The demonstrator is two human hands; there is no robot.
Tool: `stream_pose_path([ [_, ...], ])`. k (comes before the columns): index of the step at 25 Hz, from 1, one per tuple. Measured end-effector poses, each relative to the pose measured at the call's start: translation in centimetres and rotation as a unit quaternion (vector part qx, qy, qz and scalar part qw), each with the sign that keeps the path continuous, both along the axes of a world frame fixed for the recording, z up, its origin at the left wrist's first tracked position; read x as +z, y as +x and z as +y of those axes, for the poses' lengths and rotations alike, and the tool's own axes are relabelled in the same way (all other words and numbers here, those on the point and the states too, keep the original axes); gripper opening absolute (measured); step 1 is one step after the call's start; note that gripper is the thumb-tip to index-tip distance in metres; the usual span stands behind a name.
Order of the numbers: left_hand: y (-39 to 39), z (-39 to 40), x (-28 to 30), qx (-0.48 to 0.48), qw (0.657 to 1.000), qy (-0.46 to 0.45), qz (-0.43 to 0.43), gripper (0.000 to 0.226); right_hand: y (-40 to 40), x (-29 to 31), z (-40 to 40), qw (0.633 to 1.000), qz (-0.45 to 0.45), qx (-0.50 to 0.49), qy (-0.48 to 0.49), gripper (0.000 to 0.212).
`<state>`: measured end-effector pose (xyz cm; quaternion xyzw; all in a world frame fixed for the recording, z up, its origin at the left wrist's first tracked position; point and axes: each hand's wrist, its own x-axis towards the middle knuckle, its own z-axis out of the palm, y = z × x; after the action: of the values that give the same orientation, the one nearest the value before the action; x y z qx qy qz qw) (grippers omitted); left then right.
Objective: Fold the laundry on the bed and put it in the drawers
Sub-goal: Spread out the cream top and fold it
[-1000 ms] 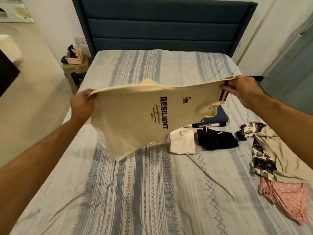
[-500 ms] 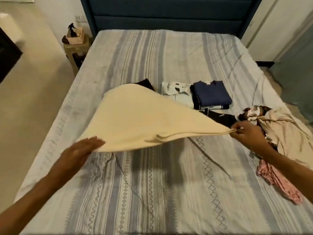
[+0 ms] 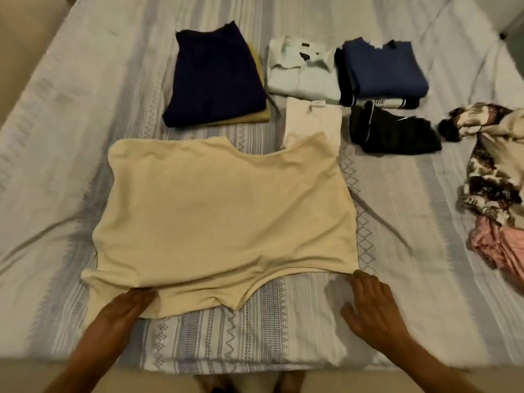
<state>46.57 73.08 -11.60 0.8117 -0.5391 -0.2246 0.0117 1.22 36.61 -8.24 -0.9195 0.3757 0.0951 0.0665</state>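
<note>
A cream shirt [image 3: 224, 219] lies spread flat, plain side up, on the striped bed [image 3: 397, 251]. The left hand [image 3: 124, 310] rests flat on its near left corner, fingers straight. The right hand [image 3: 371, 304] lies open on the sheet, fingertips at the shirt's near right corner, perhaps just touching it. Beyond lie folded piles: navy [image 3: 215, 75], white [image 3: 303, 72], blue [image 3: 382, 69], black [image 3: 394, 131]. Unfolded clothes [image 3: 493, 177] lie at right.

Single head view, standing at bed [image 3: 397, 211] foot edge, facing steeply down, close over mattress.
</note>
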Motion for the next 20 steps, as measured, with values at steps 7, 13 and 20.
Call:
stream_pose_path([
  [7,2.2,0.2,0.6,0.003,0.998,0.040,-0.058,0.081,16.1,-2.4,10.5,0.977,-0.110,0.177,0.035,0.052],
  [13,2.5,4.7,2.9,-0.092,0.994,0.050,-0.008,0.093,19.9,-1.6,15.2,0.978,-0.062,0.198,-0.006,0.042],
  [20,2.0,10.5,3.6,-0.097,0.982,0.095,0.130,0.068,12.4,-0.8,20.1,0.953,0.055,0.288,0.077,0.036],
])
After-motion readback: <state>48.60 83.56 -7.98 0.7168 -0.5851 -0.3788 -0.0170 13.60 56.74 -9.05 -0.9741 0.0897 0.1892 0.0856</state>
